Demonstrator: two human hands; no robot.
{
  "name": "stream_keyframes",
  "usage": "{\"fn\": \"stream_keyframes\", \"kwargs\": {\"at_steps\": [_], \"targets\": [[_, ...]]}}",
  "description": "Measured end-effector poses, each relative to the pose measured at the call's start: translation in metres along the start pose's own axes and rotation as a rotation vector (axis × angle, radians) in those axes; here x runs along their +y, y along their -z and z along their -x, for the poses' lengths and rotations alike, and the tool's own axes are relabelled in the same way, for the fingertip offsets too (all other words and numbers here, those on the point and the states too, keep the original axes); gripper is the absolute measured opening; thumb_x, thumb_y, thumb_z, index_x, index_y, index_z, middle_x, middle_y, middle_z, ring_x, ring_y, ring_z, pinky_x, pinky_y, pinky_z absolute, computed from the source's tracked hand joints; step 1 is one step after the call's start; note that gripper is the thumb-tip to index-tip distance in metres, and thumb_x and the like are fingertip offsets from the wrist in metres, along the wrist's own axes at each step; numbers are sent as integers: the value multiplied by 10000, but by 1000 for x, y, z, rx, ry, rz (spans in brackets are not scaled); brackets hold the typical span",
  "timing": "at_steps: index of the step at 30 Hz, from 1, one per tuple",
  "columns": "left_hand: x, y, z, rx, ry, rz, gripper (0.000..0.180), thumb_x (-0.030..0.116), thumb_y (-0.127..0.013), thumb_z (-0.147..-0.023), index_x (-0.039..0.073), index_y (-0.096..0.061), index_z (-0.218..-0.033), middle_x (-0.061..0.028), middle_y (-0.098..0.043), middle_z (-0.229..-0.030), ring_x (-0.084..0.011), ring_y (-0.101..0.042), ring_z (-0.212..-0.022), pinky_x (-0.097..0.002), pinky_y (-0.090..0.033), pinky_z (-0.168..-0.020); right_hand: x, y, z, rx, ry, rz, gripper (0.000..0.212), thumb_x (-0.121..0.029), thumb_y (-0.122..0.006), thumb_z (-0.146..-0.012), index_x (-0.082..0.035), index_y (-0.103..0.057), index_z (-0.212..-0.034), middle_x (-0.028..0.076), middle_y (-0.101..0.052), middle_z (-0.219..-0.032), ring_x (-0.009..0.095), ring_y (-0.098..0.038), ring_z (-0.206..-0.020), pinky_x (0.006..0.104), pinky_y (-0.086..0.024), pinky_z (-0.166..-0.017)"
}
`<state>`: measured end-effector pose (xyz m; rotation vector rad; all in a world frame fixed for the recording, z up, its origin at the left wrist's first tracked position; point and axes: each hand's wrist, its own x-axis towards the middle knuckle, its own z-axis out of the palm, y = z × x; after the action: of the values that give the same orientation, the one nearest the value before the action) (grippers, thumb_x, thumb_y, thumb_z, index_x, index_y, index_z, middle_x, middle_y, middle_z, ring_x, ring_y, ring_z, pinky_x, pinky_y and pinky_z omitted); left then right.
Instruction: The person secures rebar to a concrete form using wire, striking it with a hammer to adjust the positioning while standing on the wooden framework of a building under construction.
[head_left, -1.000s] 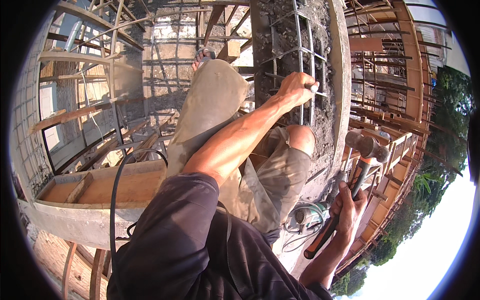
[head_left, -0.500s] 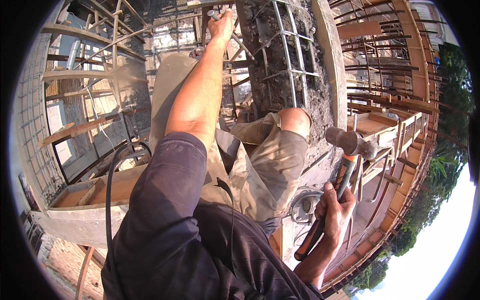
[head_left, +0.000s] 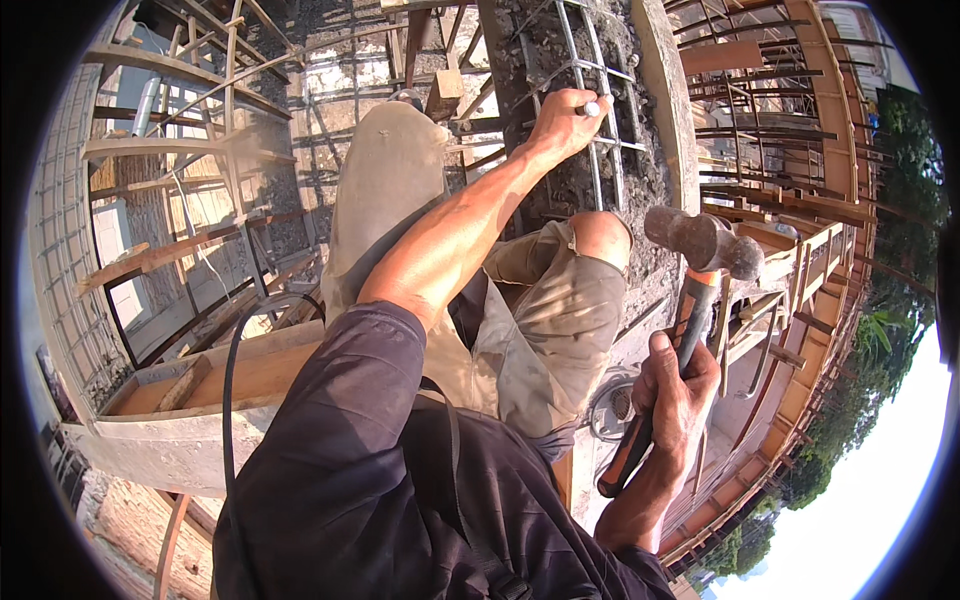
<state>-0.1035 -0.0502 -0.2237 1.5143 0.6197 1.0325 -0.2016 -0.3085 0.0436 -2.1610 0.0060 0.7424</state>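
Note:
My left hand (head_left: pixel 565 125) is closed around a metal chisel (head_left: pixel 592 108), whose pale round struck end sticks out of the fist. The rest of the chisel is hidden by the hand. This fist is over the rough concrete beside the steel rebar (head_left: pixel 608 165). My right hand (head_left: pixel 680 395) grips a hammer (head_left: pixel 690 310) with an orange and black handle. The hammer stands with its worn, rusty metal head (head_left: pixel 705 243) up, to the right of my bent knee and apart from the chisel.
A timber board (head_left: pixel 668 110) edges the concrete on the right. Wooden formwork (head_left: pixel 240 380) lies at the left, near a black cable (head_left: pixel 230 400). Scaffold poles and planks stand on both sides. A coiled round object (head_left: pixel 615 408) sits beside the hammer handle.
My left hand has moved right and nearer, carrying the chisel from beyond my left knee to the rebar. My right hand and hammer have shifted only slightly.

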Motion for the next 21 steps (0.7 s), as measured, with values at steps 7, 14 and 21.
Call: {"fn": "stream_keyframes", "kwargs": {"at_steps": [7, 14, 21], "targets": [[1, -16, -12, -88, 212, -27, 343, 334, -729, -943, 8, -732, -835, -210, -661, -725, -377, -624, -657, -448, -488, -642, -67, -32, -46, 127, 516, -94, 194, -187, -693, -1000, -16, -614, -953, -37, -467, -564, 36, -402, -442, 220, -261, -395], [-14, -14, -12, -232, 378, 141, 199, 227, -755, -901, 29, -743, -910, -199, -702, -800, -372, -694, -750, -420, -525, -689, -66, -63, -160, 30, 523, 855, 408, -319, -720, -951, 20, -612, -753, -10, -453, -547, 100, -371, -558, 338, -347, -517], [-30, -29, -15, -114, 240, -57, 203, 220, -768, -886, 33, -768, -966, -222, -717, -847, -351, -716, -711, -427, -531, -658, -141, -44, -80, 208, 749, 152, 306, -214, -692, -997, -61, -598, -749, -58, -423, -505, 9, -329, -416, 221, -207, -388]]}}
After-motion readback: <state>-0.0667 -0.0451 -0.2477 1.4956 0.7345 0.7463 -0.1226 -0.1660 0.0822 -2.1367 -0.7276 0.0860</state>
